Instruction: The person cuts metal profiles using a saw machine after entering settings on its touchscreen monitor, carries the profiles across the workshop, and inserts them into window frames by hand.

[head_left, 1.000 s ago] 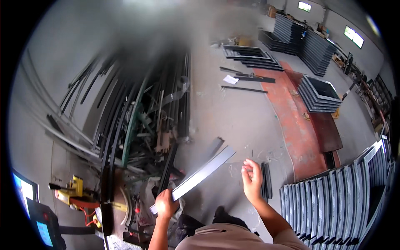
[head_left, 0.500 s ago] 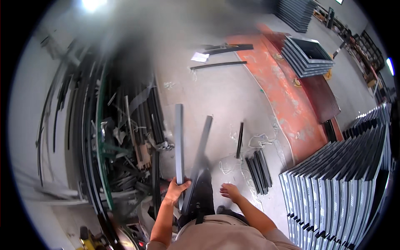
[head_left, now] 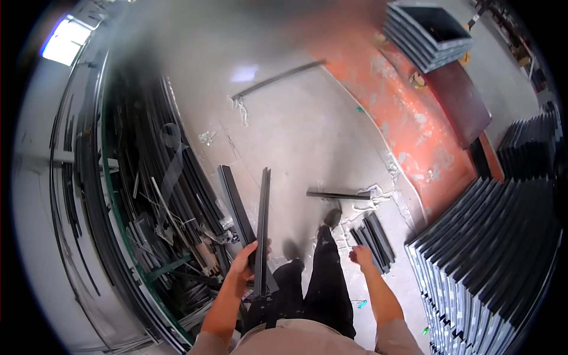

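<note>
Two long dark metal profiles are in my left hand [head_left: 245, 260], its fingers closed around their lower parts. The left profile [head_left: 234, 198] leans outward at its top, and the right profile [head_left: 263, 231] stands nearly upright in view, its open channel showing. My right hand [head_left: 361, 256] hangs over the floor with loosely bent fingers and nothing visible in it. Beyond it lies a small bundle of short dark profiles [head_left: 374, 239], apparently apart from the hand. A single short dark profile [head_left: 338, 195] lies crosswise ahead of my shoe.
Long dark profiles [head_left: 177, 165] crowd a green rack [head_left: 127, 239] on the left. Stacked frames [head_left: 485, 236] stand at the right. Another frame stack [head_left: 426, 35] rises beyond the orange-red floor covering [head_left: 408, 118]. A long bar [head_left: 278, 80] and white string [head_left: 381, 198] lie on the floor.
The two held profiles have come closer together at their tops. The single short profile on the floor has turned from lengthwise to crosswise. My view has shifted, and my legs are in stride.
</note>
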### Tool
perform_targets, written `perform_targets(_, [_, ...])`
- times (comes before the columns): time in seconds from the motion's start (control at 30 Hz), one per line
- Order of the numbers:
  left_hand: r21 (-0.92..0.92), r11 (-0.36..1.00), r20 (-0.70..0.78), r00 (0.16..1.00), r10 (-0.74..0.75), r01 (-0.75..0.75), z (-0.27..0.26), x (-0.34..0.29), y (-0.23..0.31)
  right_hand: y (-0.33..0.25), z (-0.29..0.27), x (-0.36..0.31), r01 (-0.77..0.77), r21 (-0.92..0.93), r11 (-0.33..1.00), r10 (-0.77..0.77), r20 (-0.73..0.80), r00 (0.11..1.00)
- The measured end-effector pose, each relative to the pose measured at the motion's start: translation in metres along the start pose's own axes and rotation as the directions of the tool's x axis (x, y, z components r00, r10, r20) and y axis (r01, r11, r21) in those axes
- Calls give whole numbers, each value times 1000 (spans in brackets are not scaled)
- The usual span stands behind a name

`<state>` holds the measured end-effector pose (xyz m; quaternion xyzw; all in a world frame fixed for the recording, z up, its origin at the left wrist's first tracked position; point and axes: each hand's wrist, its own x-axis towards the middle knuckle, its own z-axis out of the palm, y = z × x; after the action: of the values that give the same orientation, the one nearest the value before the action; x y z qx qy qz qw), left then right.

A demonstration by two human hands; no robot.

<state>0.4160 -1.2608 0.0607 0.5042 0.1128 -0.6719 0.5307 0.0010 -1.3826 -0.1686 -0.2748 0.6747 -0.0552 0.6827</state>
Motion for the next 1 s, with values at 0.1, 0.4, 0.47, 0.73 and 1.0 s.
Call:
perform_targets(0.1, [-94, 985, 21, 989, -145, 146, 12, 53, -7, -27, 23, 72, -105, 18, 994, 105, -3, 994])
perform_targets(0.4, [-68, 877, -158, 863, -480, 475, 27, 261, -66, 38, 101, 358, -76, -30, 997, 77, 65, 995])
perform_targets(0.47, [-78, 845, -231, 815, -532, 530, 16, 290, -69, 39, 141, 407, -274, 170, 946, 277, 11, 961])
perform_targets(0.73, [-49, 707, -295, 666, -685, 706, 20, 349, -42, 65, 130, 545, -189, 806, 561, 630, -267, 729])
perform_targets(1.0, [-169, 710, -201, 681, -704, 683, 31, 329, 2, -90, 20, 301, -72, -824, 562, -79, -140, 987])
